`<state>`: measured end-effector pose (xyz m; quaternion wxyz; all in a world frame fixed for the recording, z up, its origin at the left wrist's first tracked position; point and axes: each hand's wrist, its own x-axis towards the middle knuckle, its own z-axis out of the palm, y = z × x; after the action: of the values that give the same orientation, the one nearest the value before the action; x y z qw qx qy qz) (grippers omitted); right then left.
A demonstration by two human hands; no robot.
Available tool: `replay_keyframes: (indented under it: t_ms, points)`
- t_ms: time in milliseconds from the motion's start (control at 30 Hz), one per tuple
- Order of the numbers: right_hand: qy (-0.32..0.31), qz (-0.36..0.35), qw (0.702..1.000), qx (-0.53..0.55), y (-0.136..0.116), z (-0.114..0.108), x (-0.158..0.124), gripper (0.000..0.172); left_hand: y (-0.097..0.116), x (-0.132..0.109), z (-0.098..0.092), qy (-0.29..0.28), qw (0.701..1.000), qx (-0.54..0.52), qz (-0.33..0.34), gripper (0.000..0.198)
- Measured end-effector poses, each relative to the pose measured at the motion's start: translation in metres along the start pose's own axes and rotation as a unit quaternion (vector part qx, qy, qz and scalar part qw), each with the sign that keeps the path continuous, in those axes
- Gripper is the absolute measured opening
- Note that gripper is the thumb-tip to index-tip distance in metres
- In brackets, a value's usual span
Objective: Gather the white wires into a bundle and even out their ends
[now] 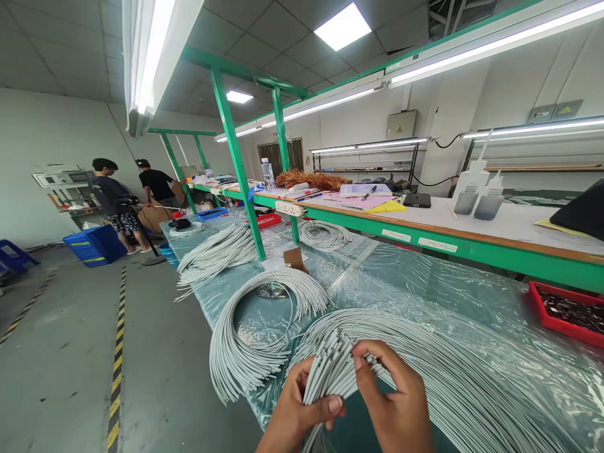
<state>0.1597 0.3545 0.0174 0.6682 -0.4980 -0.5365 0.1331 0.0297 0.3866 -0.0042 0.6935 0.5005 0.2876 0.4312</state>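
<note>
My left hand (304, 402) is wrapped round a thick bundle of thin white cables (333, 371), thumb across the front, with the cut ends pointing up and dark at their tips. At the right side of that bundle, the thumb and forefinger of my right hand (391, 393) pinch together on a cable end. What lies between these fingertips is partly hidden. The same cables run off in a large coil (453, 358) over the plastic-covered table, behind and to the right of my hands. Another white cable coil (229, 346) lies just beyond my left hand.
More cable coils (217, 255) lie farther along the table (377, 277). A red tray (564, 318) of small dark parts is at the right. A raised shelf (495, 233) carries bottles (488, 201), a phone (417, 200) and papers. Two people (116, 195) stand at the far left.
</note>
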Motion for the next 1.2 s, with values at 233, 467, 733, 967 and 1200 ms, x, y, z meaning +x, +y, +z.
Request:
replay_keyframes:
  t_ms: [233,467,733,967,1200]
  points:
    - [-0.053,-0.164,0.98,-0.098,0.005,-0.01,0.006,0.009,0.002,-0.002,0.003,-0.012,1.0,0.006,-0.003,0.023]
    - [-0.06,-0.008,0.997,-0.056,0.003,-0.009,0.003,0.006,0.001,-0.002,0.002,0.003,1.0,0.013,-0.016,0.031]
    - [-0.095,0.084,0.992,-0.016,0.0,-0.018,0.011,0.009,0.005,-0.003,0.008,0.01,0.999,0.024,-0.025,0.029]
    - [-0.178,0.108,0.978,0.035,-0.007,-0.033,0.03,0.013,0.006,-0.004,0.005,0.002,0.999,0.024,-0.043,0.031]
    - [-0.192,0.074,0.979,0.002,-0.007,-0.039,0.03,0.011,0.006,-0.006,0.005,0.008,0.999,0.021,-0.044,0.03]
